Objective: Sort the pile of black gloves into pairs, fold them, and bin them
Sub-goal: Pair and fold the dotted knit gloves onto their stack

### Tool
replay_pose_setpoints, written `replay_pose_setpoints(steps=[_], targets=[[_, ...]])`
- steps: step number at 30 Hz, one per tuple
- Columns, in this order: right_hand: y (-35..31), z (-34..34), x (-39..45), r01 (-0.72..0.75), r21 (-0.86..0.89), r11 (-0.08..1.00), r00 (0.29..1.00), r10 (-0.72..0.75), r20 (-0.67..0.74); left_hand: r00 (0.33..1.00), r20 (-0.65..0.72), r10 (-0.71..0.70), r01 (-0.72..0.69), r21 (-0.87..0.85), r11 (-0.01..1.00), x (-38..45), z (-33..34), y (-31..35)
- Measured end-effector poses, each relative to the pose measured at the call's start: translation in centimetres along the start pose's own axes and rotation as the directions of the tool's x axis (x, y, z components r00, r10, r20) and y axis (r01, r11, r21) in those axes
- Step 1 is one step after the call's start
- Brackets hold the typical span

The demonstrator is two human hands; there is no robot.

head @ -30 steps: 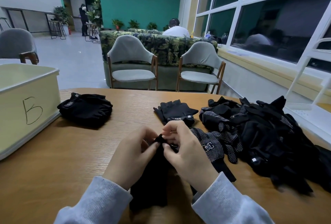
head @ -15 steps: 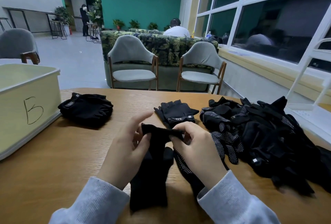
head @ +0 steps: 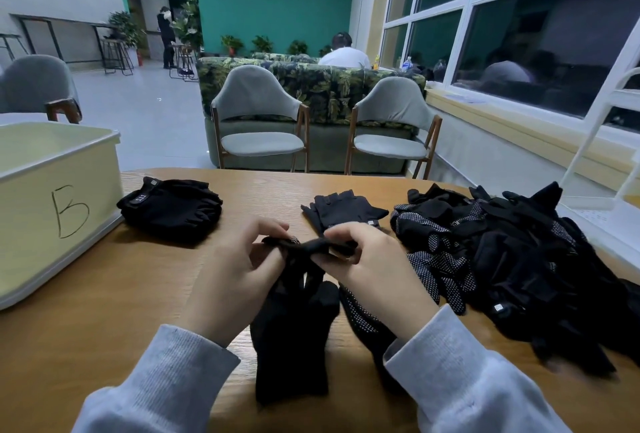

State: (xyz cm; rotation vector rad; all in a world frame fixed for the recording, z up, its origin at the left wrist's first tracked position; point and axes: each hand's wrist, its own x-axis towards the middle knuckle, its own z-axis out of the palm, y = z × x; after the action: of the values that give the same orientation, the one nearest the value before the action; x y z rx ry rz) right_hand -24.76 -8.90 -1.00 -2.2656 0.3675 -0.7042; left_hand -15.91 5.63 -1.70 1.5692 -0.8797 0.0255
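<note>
Head view, left to right. A pale bin (head: 52, 197) marked with a hand-drawn B stands at the left edge of the table (head: 145, 280); what lies inside it cannot be seen from here. Just right of it rests a folded stack (head: 171, 206) of black gloves, touching nothing else.

Near centre, the left hand (head: 239, 273) and right hand (head: 367, 266) meet over one glove (head: 294, 325). Both hands have their fingers curled and pinching its far edge — thumb and forefinger on each side, bunching the fabric between them while the rest hangs down toward the near table edge. A dotted glove (head: 367, 318) lies under the right wrist, partly hidden.

Beyond the hands sits a flat pair (head: 341, 211), fingers pointing far. At the right spreads the pile (head: 512, 259), a tangle of plain and dotted gloves heaped on one another, reaching toward the table's right edge.

As for handling, the held glove looks light and limp, a thin knit that droops wherever it is unsupported — it should fold without resistance but will not keep a crease unless pressed flat. The cuff or a bunched edge seems the surest place to hold; loose fingers would flop. The dotted palms probably grip one another, so pulling a single glove from the pile may drag neighbours along.
</note>
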Motion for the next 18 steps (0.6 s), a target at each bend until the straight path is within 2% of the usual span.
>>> replay_pose_setpoints(steps=[3,5,8,13,18], targets=[[-0.2,0.5,0.1,0.013,0.038,0.999,1.0,-0.013,-0.002,1.0,0.004,-0.017,0.018,-0.056,0.998,0.3,0.1,-0.4],[-0.3,0.6,0.4,0.018,0.124,0.992,1.0,-0.018,-0.002,0.999,0.034,-0.014,0.018,-0.104,0.994,0.5,0.1,-0.9],[-0.1,0.9,0.8,0.092,0.145,0.985,0.996,-0.092,-0.003,0.992,0.109,0.058,-0.044,-0.133,0.99,0.8,-0.2,-1.6],[1.0,1.3,0.2,0.259,0.051,0.964,0.961,-0.263,0.081,0.966,0.22,0.136,-0.148,0.038,0.988,0.9,-0.9,-3.8],[2.6,1.5,-1.2,0.242,-0.05,0.969,0.926,-0.215,0.31,0.919,0.37,0.136,-0.215,0.182,0.96,-0.8,-1.2,-6.3]])
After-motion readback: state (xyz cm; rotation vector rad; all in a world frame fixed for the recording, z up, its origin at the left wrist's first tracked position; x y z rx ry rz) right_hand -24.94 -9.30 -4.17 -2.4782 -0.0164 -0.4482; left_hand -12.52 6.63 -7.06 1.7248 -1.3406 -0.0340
